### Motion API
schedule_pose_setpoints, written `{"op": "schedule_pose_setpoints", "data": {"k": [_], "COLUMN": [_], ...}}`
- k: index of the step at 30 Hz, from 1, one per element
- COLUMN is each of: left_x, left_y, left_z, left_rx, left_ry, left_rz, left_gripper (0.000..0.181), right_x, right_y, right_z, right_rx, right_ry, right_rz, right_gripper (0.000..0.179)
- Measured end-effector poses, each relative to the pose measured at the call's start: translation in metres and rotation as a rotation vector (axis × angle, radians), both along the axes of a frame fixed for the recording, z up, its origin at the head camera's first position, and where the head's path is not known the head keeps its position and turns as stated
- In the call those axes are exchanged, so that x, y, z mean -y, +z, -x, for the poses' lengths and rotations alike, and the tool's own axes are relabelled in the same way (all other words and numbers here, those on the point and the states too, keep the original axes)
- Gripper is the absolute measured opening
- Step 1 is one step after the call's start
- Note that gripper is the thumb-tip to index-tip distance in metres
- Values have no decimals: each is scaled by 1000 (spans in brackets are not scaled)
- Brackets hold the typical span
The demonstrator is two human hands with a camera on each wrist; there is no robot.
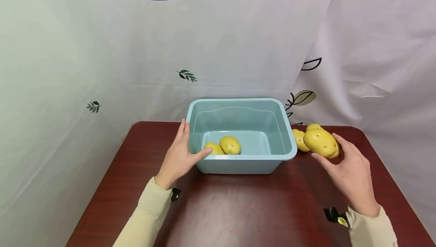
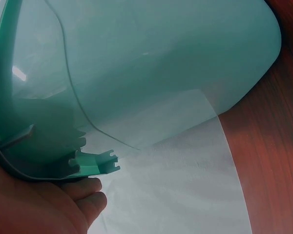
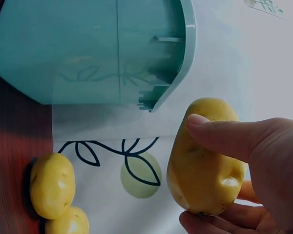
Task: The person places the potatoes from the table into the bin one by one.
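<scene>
A light blue plastic bin (image 1: 238,165) stands at the far middle of the table. My left hand (image 1: 178,160) grips its near left corner, thumb on the front rim and fingers along the left side. In the left wrist view, fingertips (image 2: 92,204) show under the rim. Two yellow potatoes (image 1: 230,145) lie inside the bin, near its front left. Right of the bin, my right hand (image 1: 354,171) holds another potato (image 3: 202,161) between thumb and fingers, raised above the table. Behind it, two more potatoes (image 3: 52,185) rest on the table, touching each other.
The dark red wooden table (image 1: 235,209) has rounded far corners. A pale curtain (image 1: 235,42) with printed leaves hangs right behind it. Dark straps with small devices sit at both wrists, over cream sleeves (image 1: 144,216).
</scene>
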State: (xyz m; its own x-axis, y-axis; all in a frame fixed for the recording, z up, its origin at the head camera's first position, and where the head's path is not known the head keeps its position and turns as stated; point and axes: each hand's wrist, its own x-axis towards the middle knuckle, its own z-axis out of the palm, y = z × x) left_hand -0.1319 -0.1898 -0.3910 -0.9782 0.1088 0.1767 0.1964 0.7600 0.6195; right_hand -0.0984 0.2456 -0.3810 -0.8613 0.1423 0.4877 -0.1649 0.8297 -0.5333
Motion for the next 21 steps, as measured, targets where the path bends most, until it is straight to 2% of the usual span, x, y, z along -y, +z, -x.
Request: {"op": "schedule_pose_setpoints", "data": {"k": [21], "left_x": [-1], "left_y": [-1], "left_z": [1], "left_rx": [-2], "left_ry": [5], "left_rz": [3], "left_gripper": [117], "right_x": [16], "right_y": [4], "right_z": [9], "right_rx": [-57], "right_ry": [42], "right_rz": [17], "right_gripper": [79]}}
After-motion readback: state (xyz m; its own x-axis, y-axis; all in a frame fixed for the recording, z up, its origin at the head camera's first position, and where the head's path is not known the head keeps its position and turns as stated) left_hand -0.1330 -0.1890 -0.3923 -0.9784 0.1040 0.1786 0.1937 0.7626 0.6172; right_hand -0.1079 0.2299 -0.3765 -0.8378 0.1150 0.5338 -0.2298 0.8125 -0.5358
